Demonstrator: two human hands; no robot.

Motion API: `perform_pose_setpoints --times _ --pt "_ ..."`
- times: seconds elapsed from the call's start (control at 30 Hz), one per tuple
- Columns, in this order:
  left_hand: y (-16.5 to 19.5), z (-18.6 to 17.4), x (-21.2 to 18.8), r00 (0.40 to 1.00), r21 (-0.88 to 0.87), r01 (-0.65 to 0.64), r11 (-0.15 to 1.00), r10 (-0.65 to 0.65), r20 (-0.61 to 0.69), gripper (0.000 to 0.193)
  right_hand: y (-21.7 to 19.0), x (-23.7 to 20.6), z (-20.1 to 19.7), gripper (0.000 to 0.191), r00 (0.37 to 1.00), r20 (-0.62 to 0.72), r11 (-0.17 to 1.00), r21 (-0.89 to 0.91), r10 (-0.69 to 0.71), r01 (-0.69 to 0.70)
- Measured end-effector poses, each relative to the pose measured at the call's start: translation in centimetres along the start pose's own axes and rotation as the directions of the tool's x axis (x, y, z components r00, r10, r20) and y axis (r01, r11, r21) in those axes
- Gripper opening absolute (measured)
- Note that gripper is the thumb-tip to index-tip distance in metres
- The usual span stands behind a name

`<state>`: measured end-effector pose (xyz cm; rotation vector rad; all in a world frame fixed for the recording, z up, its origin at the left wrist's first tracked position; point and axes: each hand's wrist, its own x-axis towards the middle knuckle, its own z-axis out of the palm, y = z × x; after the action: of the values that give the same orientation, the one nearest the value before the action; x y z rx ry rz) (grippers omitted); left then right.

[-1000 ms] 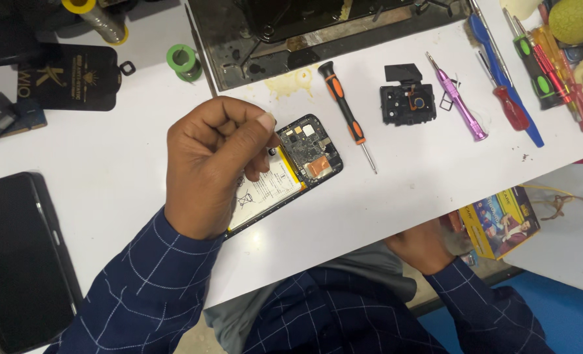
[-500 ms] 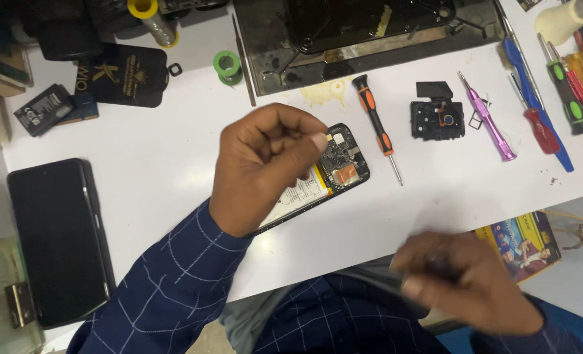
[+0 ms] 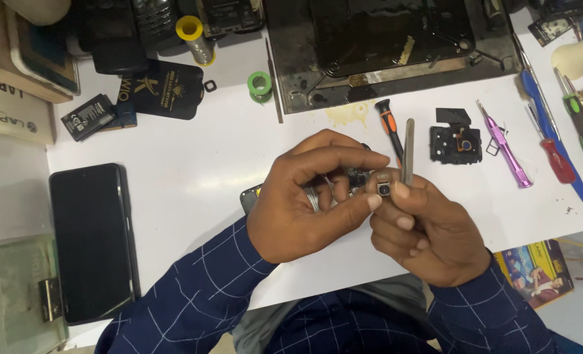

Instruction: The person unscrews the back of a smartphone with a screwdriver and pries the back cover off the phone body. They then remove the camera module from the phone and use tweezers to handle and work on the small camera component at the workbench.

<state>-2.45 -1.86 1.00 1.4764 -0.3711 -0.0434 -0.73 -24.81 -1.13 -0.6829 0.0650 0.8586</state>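
My left hand (image 3: 304, 203) is closed around an opened black phone (image 3: 356, 177), lifted a little off the white table (image 3: 193, 164). Most of the phone is hidden by my fingers, and one corner (image 3: 247, 195) shows at the left. My right hand (image 3: 429, 229) meets it from the right and holds grey metal tweezers (image 3: 407, 149) upright. A small square camera module (image 3: 384, 190) sits pinched between my left thumb tip and right fingertips, right at the phone's edge.
A black-and-orange screwdriver (image 3: 388, 124), a black camera frame part (image 3: 457, 141) and a purple tool (image 3: 504, 154) lie behind my hands. Red, blue and green screwdrivers (image 3: 566, 144) lie far right. A black phone (image 3: 92, 239) lies left, a dark work plate (image 3: 383, 46) at the back.
My right hand has come up from below the table edge with the tweezers and joined the left hand. The left hand has lifted the phone off the table.
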Motion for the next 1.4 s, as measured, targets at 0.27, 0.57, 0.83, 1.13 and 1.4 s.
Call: perform_pose_setpoints --times 0.27,0.57,0.83,1.13,1.4 --pt "-0.1 -0.3 0.0 0.999 -0.021 0.028 0.999 -0.027 0.018 0.025 0.1 0.4 -0.3 0.031 1.000 0.007 1.000 0.025 0.017 -0.017" --pt "-0.1 0.1 0.1 0.999 -0.067 0.038 0.997 -0.040 -0.022 0.021 0.1 0.9 0.7 0.038 0.997 -0.075 0.994 -0.110 -0.032 0.024" --pt "0.7 0.3 0.4 0.991 0.092 -0.017 0.996 0.029 -0.130 0.019 -0.7 1.9 2.0 0.037 0.995 -0.056 0.952 -0.299 -0.085 0.065" --pt "5.5 0.1 2.3 0.920 0.375 -0.261 0.889 0.347 -0.182 0.017 -5.9 2.0 3.7 0.033 0.922 -0.190 0.753 -0.642 -0.338 0.143" --pt "8.6 0.7 5.4 0.805 0.550 -0.312 0.775 0.523 -0.280 0.021 -9.5 10.3 3.6 0.028 0.791 0.005 0.343 -0.900 -0.611 0.270"
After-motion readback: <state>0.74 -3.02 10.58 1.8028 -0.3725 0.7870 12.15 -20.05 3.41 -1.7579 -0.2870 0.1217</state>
